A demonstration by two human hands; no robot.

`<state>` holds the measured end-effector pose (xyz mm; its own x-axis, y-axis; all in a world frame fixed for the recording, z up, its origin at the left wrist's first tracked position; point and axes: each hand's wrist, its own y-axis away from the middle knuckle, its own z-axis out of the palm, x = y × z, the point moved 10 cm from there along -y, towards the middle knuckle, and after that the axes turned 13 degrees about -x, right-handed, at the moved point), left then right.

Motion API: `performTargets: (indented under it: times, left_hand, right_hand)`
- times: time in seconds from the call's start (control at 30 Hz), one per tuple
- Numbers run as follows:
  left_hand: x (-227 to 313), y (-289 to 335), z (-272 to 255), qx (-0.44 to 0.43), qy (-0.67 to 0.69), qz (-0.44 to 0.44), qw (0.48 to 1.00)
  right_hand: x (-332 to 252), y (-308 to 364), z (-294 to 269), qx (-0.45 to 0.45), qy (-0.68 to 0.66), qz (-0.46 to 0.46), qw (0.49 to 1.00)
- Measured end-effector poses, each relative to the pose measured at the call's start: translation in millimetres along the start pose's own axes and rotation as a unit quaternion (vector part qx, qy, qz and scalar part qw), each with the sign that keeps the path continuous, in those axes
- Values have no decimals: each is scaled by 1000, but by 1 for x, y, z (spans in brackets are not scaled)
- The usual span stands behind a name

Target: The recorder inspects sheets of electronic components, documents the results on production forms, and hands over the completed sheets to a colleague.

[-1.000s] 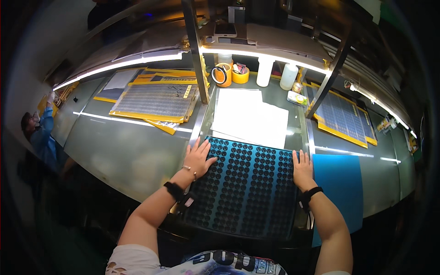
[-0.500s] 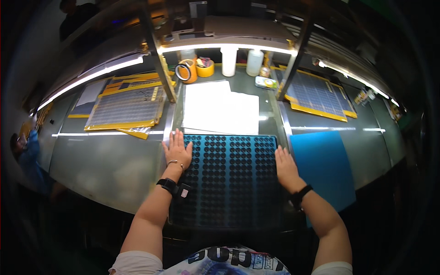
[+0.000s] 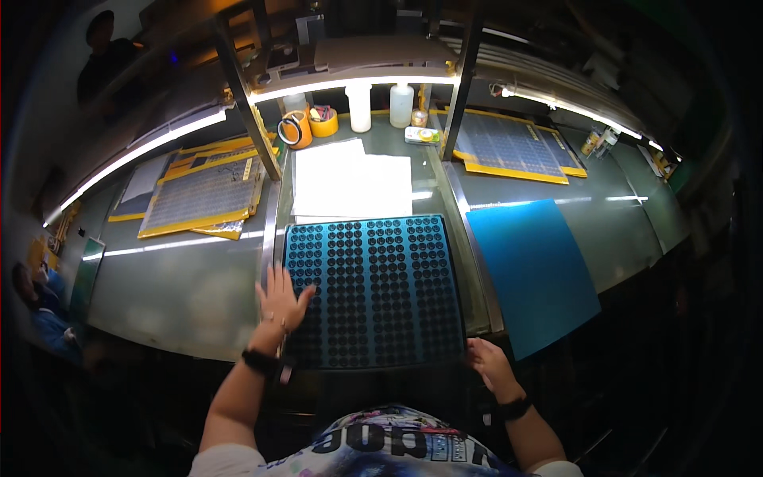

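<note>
A teal sheet (image 3: 369,274) covered with rows of round black discs is lying in the middle of the frame on the table (image 3: 175,290), its lower edge darkening into shadow. The left hand (image 3: 283,300) is lying palm down along the sheet's left edge, its fingers spreading open and holding nothing, the thumb reaching over the nearest discs. The right hand (image 3: 491,367) is staying close by the sheet's lower right corner, its fingers curling; whether they are gripping the edge, I cannot tell.

A plain blue sheet (image 3: 532,274) is lying slantwise right of centre. White papers (image 3: 354,187) are lying just above the disc-covered sheet. At upper centre, an orange tape roll (image 3: 299,131), a yellow tape roll (image 3: 324,123), a white bottle (image 3: 360,111) and a translucent bottle (image 3: 401,107) are standing beneath a glowing light tube (image 3: 354,85). Yellow-edged panels are lying in piles at upper left (image 3: 199,197) and upper right (image 3: 509,147). A person in blue (image 3: 54,318) is appearing at the far lower left.
</note>
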<state>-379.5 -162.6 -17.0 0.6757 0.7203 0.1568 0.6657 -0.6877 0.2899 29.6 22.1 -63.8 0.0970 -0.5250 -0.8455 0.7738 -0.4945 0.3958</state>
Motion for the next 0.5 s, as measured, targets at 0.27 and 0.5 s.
performTargets:
  times: [0.27,0.5]
  left_hand:
    - [-112,183,31,99,437,-177,876]
    - [-17,186,75,-120,903,21,412]
  right_hand:
    - [-47,-23,77,-233,-2,83,969]
    - [-97,52,74,-185,98,0,978]
